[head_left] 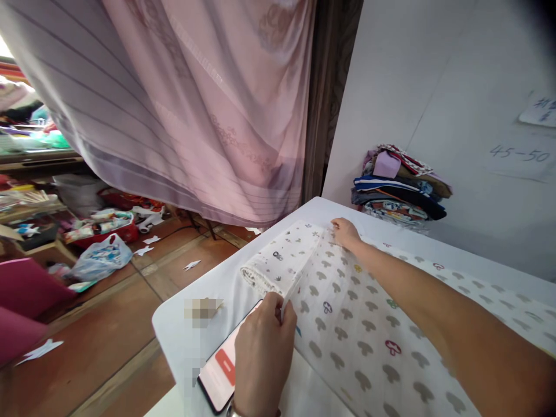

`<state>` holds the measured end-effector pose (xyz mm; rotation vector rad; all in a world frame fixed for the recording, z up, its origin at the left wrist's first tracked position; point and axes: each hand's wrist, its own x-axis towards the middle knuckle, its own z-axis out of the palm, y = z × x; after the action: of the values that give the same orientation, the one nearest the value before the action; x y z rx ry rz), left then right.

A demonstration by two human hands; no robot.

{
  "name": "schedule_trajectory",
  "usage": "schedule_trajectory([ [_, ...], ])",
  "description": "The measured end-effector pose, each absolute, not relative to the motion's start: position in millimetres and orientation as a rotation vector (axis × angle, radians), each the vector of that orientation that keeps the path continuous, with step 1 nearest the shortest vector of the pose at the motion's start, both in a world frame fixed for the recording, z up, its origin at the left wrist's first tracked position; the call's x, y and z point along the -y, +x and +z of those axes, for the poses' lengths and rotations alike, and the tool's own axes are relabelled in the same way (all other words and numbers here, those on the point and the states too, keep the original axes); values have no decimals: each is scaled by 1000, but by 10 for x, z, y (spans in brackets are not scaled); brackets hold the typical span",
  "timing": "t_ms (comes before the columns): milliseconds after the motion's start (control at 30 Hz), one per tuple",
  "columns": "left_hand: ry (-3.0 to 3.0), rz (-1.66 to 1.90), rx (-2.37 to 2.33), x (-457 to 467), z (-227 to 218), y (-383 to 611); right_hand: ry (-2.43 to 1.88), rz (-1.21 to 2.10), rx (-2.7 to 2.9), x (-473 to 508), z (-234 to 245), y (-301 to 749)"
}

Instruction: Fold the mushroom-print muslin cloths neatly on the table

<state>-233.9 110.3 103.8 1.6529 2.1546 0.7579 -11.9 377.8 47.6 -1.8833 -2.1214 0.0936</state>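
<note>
A long white cloth with grey mushroom prints (347, 315) lies across the white table. At its far left end sits a rolled or folded white cloth (278, 255) with small printed figures. My left hand (266, 341) pinches the near edge of the mushroom cloth, beside the roll's near end. My right hand (346, 233) reaches across and grips the far edge of the cloth near the same fold, its fingers closed. Partly under my left hand lies a phone (215, 379) with a lit screen.
Folded clothes (397, 182) are stacked at the table's back, against a white wall. A pink curtain (226, 104) hangs past the far left edge of the table (174, 315). On the floor left are a plastic bag (102, 258), a red basket (125, 229) and white scraps (41, 349).
</note>
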Motion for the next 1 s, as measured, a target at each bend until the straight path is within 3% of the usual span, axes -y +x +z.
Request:
schedule_trajectory([
  [267, 1671, 774, -2141, -1100, 1032, -2335, -1991, 155, 2248, -3723, 386, -165],
  [767, 1659, 776, -2136, -1086, 1040, -2364, -1594, 44, 2247, -3440, 412, -316],
  [1000, 1658, 805, -2105, -1085, 1039, -2394, -697, 156, 2536, -2976, 516, -391],
])
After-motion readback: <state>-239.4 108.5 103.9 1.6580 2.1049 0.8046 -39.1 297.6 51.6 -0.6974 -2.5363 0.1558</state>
